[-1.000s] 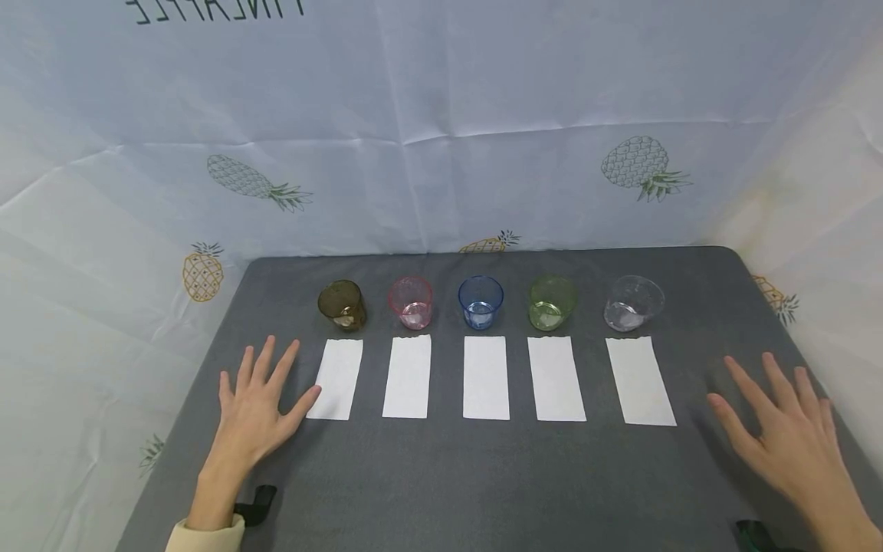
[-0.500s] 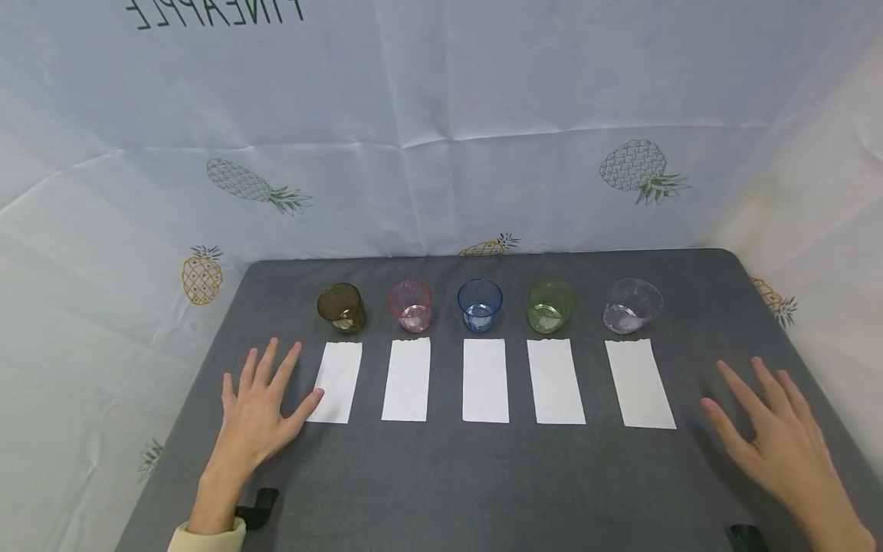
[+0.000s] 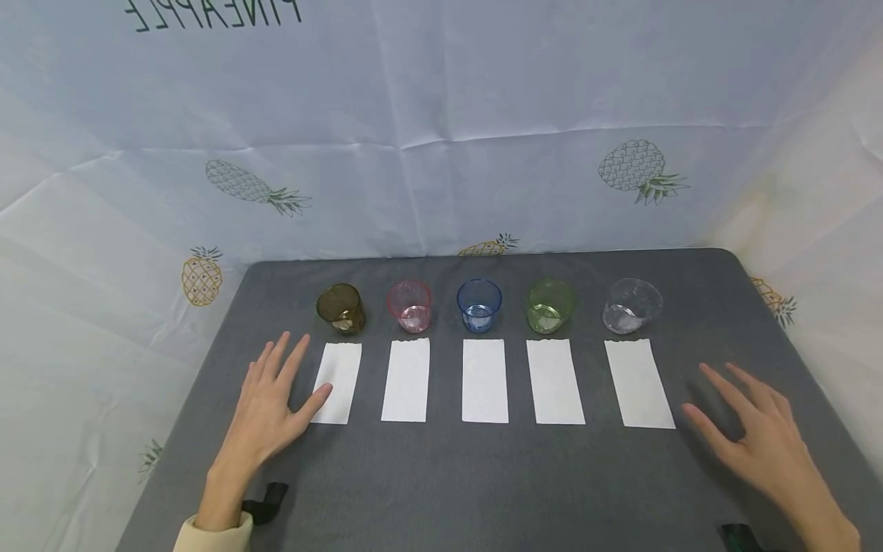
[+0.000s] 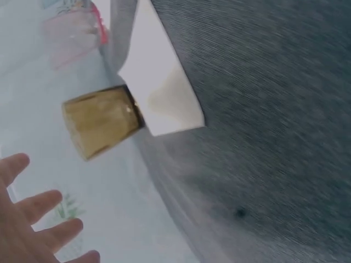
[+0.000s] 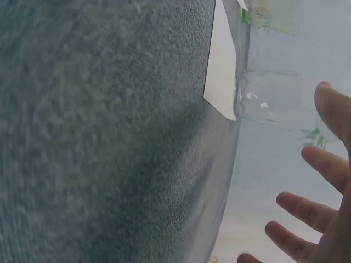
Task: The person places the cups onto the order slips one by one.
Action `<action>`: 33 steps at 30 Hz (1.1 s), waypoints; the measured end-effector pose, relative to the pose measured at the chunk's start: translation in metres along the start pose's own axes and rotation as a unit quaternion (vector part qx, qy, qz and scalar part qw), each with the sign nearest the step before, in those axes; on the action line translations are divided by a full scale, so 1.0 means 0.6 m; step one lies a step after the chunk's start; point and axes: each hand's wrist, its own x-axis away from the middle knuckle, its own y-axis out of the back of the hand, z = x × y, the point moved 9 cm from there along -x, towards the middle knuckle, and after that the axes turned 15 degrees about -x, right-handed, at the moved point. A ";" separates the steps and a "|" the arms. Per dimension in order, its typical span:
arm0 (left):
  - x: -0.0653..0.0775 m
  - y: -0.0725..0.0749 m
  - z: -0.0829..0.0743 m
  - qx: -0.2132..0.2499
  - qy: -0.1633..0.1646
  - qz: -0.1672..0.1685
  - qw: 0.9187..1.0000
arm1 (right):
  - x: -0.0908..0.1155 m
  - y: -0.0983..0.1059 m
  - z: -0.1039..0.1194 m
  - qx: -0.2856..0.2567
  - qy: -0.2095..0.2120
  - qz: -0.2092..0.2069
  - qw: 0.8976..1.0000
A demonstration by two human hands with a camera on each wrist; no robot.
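My left hand (image 3: pixel 265 418) is spread over the table's left side, its thumb above the leftmost white paper strip (image 3: pixel 339 376) and nothing in its grasp. Just beyond its fingertips stands a brown glass (image 3: pixel 341 309), seen also in the left wrist view as an amber cup (image 4: pixel 101 121). On the right, my other hand (image 3: pixel 762 445) hovers with fingers apart, holding nothing. The rightmost paper strip (image 3: pixel 640 383) lies to its left, with a clear glass (image 3: pixel 632 307) behind that. Between them stand a pink glass (image 3: pixel 410 307), a blue glass (image 3: pixel 479 307) and a green glass (image 3: pixel 550 307).
Three more paper strips lie in front of the middle glasses, the central strip (image 3: pixel 485 381) among them. The grey table (image 3: pixel 469 491) meets a pale curtain (image 3: pixel 441 92) with pineapple prints at its back edge. Black wrist straps show near both wrists.
Both hands have shifted inward: the right leftward toward the rightmost strip, the left slightly rightward over the leftmost strip. The glasses and papers stay in place.
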 end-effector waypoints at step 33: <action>-0.110 0.004 -0.170 0.113 -0.090 0.002 0.990 | -0.033 -0.045 -0.019 -0.118 -0.016 0.080 0.990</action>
